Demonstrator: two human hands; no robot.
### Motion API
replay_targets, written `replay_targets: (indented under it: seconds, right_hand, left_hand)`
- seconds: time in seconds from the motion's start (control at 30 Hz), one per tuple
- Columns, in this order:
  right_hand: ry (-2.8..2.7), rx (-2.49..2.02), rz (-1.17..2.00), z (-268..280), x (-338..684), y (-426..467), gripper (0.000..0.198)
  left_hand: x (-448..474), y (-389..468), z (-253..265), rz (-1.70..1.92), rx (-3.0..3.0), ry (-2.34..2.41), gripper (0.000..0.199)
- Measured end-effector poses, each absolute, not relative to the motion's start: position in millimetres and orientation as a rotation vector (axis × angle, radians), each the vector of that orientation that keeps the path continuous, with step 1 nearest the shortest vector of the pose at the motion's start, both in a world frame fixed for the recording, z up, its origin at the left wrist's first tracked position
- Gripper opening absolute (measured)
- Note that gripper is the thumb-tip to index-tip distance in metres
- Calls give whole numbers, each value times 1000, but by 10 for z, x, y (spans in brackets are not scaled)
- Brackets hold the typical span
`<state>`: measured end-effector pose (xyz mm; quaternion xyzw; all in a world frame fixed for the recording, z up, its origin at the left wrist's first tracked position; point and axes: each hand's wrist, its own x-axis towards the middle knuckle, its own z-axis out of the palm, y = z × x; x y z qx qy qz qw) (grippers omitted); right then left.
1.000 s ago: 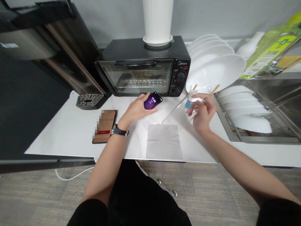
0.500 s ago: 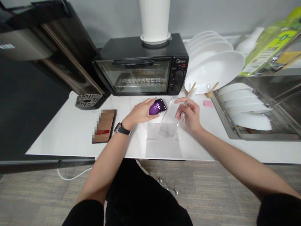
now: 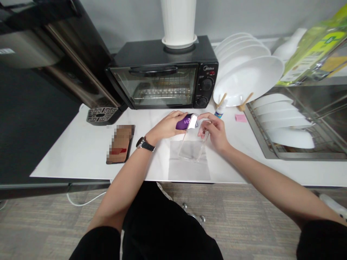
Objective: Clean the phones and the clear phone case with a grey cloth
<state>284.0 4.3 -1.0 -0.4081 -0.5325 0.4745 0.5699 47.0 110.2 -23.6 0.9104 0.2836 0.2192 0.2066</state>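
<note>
A phone with a lit purple screen [image 3: 181, 124] is gripped in my left hand [image 3: 168, 126], just above the counter. My right hand [image 3: 215, 130] pinches a clear phone case [image 3: 187, 146] by its right side. The case is tilted, and its upper end overlaps the right part of the phone, where a bright glare shows. Whether case and phone touch I cannot tell. Below the case lies a pale grey cloth [image 3: 177, 169] on the white counter, seen partly through the clear plastic.
Behind my hands stands a black toaster oven [image 3: 162, 85]. A dark-edged flat object with a blurred surface [image 3: 120, 144] lies left. Near my right hand are a small spray bottle [image 3: 219, 112] and a pink slip [image 3: 240, 118]. White plates [image 3: 252, 79] and a sink rack [image 3: 273, 153] occupy the right.
The phone in my left hand has moved slightly right. The clear case in my right hand has shifted left and turned, now overlapping the phone's end. The small bottle has come into fuller view.
</note>
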Motion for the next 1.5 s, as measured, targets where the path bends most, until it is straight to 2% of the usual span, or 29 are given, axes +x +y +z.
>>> replay_targets:
  seconds: [0.33, 0.53, 0.63, 0.8, 0.93, 1.03, 1.13, 1.23, 1.5]
  right_hand:
    - [-1251, -971, 1107, -83, 2849, 97, 27]
    - [-1319, -959, 1125, -97, 2861, 161, 28]
    - [-1336, -959, 1172, -133, 2875, 165, 34]
    - [-1314, -945, 1282, -153, 2855, 104, 53]
    - [-1381, -935, 1271, -92, 2807, 40, 63]
    - [-1477, -1003, 1080, -66, 2823, -113, 66]
    - [-1638, -1133, 759, -102, 2909, -429, 44]
    - [-1920, -1238, 589, -197, 2998, -777, 26]
    - [-1989, -1354, 395, -324, 2959, -840, 32]
  left_hand:
    - [441, 1178, -300, 580, 2523, 684, 76]
    - [425, 1176, -305, 462, 2466, 768, 85]
    - [405, 1065, -190, 500, 2395, 807, 89]
    - [434, 480, 28, 862, 1790, 867, 73]
    - [474, -148, 22, 674, 1359, 840, 95]
    - [413, -440, -25, 804, 1197, 882, 88]
    - [292, -563, -60, 1008, 1075, 949, 87]
    - [212, -617, -95, 1044, 1014, 948, 93]
    - [284, -601, -181, 1052, 1020, 955, 93]
